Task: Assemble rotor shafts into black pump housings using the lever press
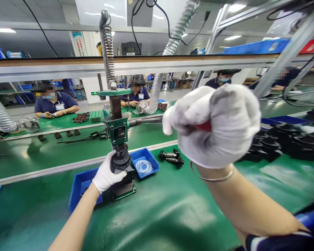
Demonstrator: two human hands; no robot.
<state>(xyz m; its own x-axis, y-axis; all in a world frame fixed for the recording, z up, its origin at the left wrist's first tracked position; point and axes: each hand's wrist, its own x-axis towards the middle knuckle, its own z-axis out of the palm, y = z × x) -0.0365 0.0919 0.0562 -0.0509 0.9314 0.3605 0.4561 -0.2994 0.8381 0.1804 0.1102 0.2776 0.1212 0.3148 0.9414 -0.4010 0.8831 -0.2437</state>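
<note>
A green hand press point(117, 129) with a tall coil spring stands on the green bench. Under its ram sits a round black part point(121, 158). My left hand point(108, 175), in a white glove, grips this part from the left, with the thumb along its front. Close to the camera, my right hand point(214, 125), also gloved, is wrapped round the red grip point(202, 126) of the press lever. The lever's metal bar point(146, 120) runs from the press to my right fist.
Blue trays flank the press, the right one point(151, 161) holding white rings point(143, 166). Black-and-silver shafts point(172, 157) lie beside it. Black parts point(285, 141) are stacked at right. People point(56, 101) sit across the bench. A shelf beam crosses above.
</note>
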